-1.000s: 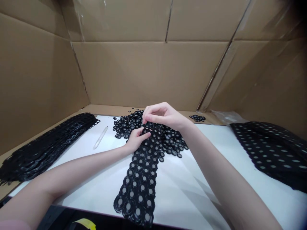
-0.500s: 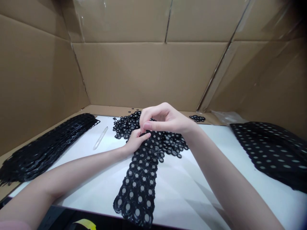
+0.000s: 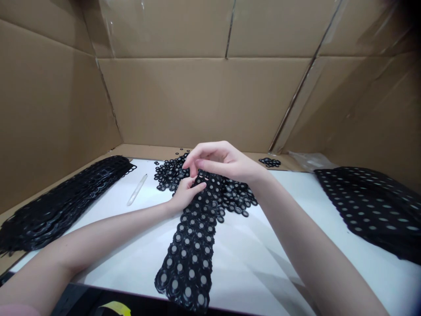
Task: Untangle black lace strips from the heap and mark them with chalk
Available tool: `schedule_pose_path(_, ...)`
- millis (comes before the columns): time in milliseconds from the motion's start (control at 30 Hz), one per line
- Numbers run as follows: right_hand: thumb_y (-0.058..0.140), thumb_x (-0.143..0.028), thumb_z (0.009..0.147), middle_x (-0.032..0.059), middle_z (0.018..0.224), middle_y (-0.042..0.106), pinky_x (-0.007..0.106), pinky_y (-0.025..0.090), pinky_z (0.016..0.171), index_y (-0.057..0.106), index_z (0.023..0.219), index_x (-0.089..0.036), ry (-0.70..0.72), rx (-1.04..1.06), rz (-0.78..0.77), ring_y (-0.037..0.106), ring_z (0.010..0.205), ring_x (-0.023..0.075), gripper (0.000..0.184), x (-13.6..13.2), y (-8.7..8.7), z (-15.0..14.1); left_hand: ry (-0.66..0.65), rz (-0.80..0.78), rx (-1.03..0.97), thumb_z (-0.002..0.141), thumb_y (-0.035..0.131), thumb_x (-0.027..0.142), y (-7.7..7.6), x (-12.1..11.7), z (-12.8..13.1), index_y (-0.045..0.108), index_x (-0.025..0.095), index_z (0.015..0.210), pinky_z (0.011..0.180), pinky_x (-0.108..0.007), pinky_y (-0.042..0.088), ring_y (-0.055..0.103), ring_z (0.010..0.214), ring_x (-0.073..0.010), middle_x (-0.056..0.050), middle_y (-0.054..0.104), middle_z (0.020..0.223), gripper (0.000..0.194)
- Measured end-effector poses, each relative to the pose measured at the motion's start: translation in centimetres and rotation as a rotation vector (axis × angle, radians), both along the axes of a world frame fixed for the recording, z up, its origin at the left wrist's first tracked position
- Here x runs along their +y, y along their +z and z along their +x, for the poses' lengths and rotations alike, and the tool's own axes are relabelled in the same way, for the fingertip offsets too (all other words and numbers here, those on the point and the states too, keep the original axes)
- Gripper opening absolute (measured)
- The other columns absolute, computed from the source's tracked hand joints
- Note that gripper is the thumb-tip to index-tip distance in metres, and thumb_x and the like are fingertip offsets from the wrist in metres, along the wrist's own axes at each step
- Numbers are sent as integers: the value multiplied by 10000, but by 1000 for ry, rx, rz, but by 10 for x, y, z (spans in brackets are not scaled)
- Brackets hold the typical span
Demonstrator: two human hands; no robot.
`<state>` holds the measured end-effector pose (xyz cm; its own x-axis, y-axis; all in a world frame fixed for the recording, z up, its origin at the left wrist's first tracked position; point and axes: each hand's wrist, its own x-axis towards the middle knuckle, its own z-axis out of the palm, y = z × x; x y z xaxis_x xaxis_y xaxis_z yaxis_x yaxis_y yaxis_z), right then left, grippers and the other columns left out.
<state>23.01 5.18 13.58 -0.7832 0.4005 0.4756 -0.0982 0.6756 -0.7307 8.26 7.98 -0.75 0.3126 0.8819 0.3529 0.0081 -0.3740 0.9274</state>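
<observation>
A long black strip (image 3: 192, 250) of joined rings, with pale round centres, runs from the table's front edge towards a loose heap. My left hand (image 3: 187, 194) is closed on the far part of this strip, thumb lying across its top and fingertips at its left side. Just above, my right hand (image 3: 225, 162) hovers with bent fingers, thumb drawn in against them near the left fingertips. Anything between those right fingertips is too small or hidden to make out. Behind both hands spreads a heap of black rings (image 3: 235, 199) with pale centres.
A thick stack of black openwork strips (image 3: 69, 202) lies left, beside a white pen (image 3: 137, 189). Black dotted sheets (image 3: 378, 206) lie right. A small ring cluster (image 3: 269, 162) and clear plastic (image 3: 311, 161) sit at the back, before cardboard walls (image 3: 197, 101). Something yellow (image 3: 118, 307) shows below the table edge.
My right fingertips have shifted slightly left and up, and the thumb has drawn back from the strip. My left hand and the strip have stayed in place.
</observation>
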Motion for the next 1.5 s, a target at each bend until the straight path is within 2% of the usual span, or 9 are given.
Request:
schedule_pose_path(233, 428, -271, 855, 21, 699, 630, 264, 461, 720, 621, 663, -153, -268, 37, -53, 572, 699, 116, 297, 19, -14, 2, 44, 43, 2, 805, 611, 368, -3, 2, 1, 644, 159, 1053, 872, -308, 436, 590, 954, -211, -55, 666, 1024, 326)
schedule_pose_path(367, 407, -511, 874, 11, 496, 549, 245, 424, 580, 546, 533, -154, -577, 98, -92, 505, 490, 94, 512, 37, -43, 8, 51, 10, -70, 791, 638, 354, -5, 2, 0, 407, 236, 1343, 770, -294, 467, 601, 787, -169, -8, 649, 860, 610)
schedule_pose_path(467, 384, -530, 880, -58, 363, 405, 232, 338, 473, 526, 629, -174, -802, 116, -70, 356, 356, 76, 458, 46, -75, 20, 55, 84, -90, 795, 632, 307, -2, 2, -2, 279, 263, 1418, 785, -298, 462, 595, 780, -163, 5, 621, 806, 717)
schedule_pose_path(600, 416, -398, 861, -32, 574, 553, 240, 380, 528, 533, 906, -183, -916, 134, -43, 458, 469, 102, 248, 43, -111, 34, 78, 163, -89, 764, 632, 237, 6, 5, -9, 483, 205, 1280, 874, -297, 423, 568, 923, -177, -41, 606, 939, 537)
schedule_pose_path(767, 571, -410, 766, 14, 766, 602, 280, 415, 641, 551, 958, -187, -1088, 71, 36, 506, 643, 139, 294, 24, -123, 29, 72, 148, -148, 691, 645, 173, 18, 10, -18, 601, 186, 1112, 880, -297, 407, 547, 899, -177, -29, 605, 897, 423)
schedule_pose_path(967, 651, -510, 705, 11, 752, 622, 285, 420, 678, 573, 806, -187, -941, 11, -18, 543, 723, 162, 347, 20, -128, 13, 37, 189, -78, 726, 637, 214, 19, 14, -21, 621, 186, 1088, 925, -353, 408, 560, 954, -209, -52, 621, 962, 364)
schedule_pose_path(1167, 675, -465, 687, 14, 810, 626, 274, 430, 661, 565, 843, -184, -910, 98, -22, 562, 724, 159, 339, 20, -131, 8, 354, 648, 329, 818, 598, 323, 24, 8, -25, 594, 235, 1190, 1082, -450, 260, 357, 1288, -283, -105, 381, 1403, 382)
schedule_pose_path(1333, 681, -454, 671, 8, 700, 568, 280, 392, 643, 520, 649, -184, -1025, -46, 141, 504, 697, 163, 316, 21, -133, 11, 256, 948, 476, 876, 523, 331, 28, 1, -24, 517, 258, 1297, 1079, -483, 258, 363, 1304, -286, -107, 413, 1424, 427)
schedule_pose_path(1500, 638, -499, 704, 6, 655, 553, 280, 372, 637, 542, 631, -185, -967, -59, 175, 483, 708, 170, 336, 23, -138, 13, 118, 916, 471, 875, 527, 304, 16, 8, -17, 635, 253, 1139, 1010, -464, 359, 511, 1161, -260, -101, 602, 1217, 290)
